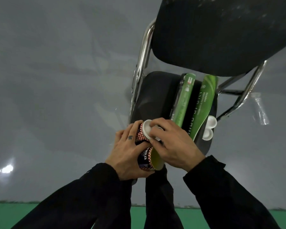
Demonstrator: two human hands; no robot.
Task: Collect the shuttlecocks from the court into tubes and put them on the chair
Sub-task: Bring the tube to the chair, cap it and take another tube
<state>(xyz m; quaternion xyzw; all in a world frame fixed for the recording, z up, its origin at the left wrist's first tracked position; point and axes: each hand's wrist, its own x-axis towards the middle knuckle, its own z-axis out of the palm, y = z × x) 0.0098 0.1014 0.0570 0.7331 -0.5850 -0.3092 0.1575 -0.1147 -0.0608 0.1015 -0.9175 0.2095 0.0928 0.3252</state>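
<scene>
left hand (127, 152) grips two patterned tubes (144, 146) above the chair (155, 96) seat while right hand (173, 142) pinches a white cap (147, 129), likely capping; next, lay them beside the green tubes (183, 103).

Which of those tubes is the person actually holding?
The dark patterned tube, gripped in the left hand at the seat's front edge. The two green tubes lie untouched on the chair.

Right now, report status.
Left hand grips patterned tube; right hand fingers on white cap. Two green tubes on chair. Nothing blocking.
</scene>
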